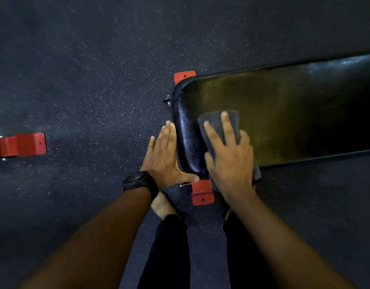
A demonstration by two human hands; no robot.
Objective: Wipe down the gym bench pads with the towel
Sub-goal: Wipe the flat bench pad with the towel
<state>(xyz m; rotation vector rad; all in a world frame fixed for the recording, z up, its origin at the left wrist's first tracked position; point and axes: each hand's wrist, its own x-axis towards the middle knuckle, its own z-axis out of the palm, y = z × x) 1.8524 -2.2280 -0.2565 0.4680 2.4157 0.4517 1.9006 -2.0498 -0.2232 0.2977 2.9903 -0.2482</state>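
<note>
Head view: I see the left hand (165, 155) laid flat, fingers straight along the end edge of the bench pad (284, 113), thumb at its near corner, a black watch (140, 181) on the wrist. The right hand (230, 161) presses the dark grey towel (217, 124) onto the pad's end, fingers spread and straight. The pad is glossy black with a dull yellowish sheen.

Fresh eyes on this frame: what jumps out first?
The right hand presses a dark towel on the end of the black bench pad, centre-right of frame. The left hand, fingers straight, rests against that end. Bright red frame feet pop against the dark floor.
</note>
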